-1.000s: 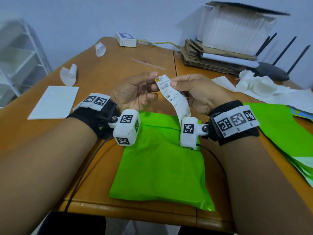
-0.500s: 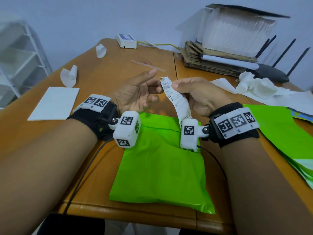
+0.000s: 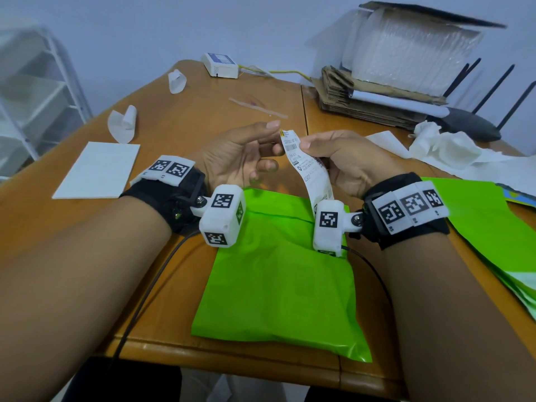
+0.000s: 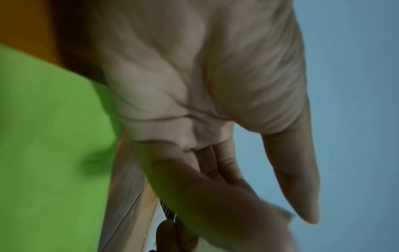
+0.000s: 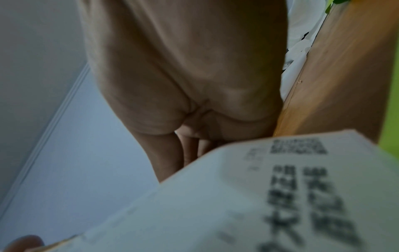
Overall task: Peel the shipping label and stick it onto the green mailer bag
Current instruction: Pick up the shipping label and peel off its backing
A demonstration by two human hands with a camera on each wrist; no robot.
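A green mailer bag (image 3: 278,285) lies flat on the wooden table (image 3: 203,111), near its front edge; it also fills the left of the left wrist view (image 4: 43,136). Above its far end my right hand (image 3: 310,149) pinches a long white shipping label (image 3: 307,169) near its top, thumb on the printed face. The label curves down toward the bag and looms blurred in the right wrist view (image 5: 280,196). My left hand (image 3: 274,137) is beside the label's top corner, index finger straight, thumb tip at the label's left edge. No pinch by the left hand shows.
More green mailers (image 3: 493,227) are stacked at the right. A white sheet (image 3: 98,169) and curled backing papers (image 3: 123,124) lie on the left. Crumpled white paper (image 3: 446,149), a cardboard stack (image 3: 377,103) and a router (image 3: 470,126) sit behind. A white rack (image 3: 29,97) stands left.
A second ago my left fingers pinched the label's top corner; they have since spread apart. My right hand has kept its hold, with the label barely shifted.
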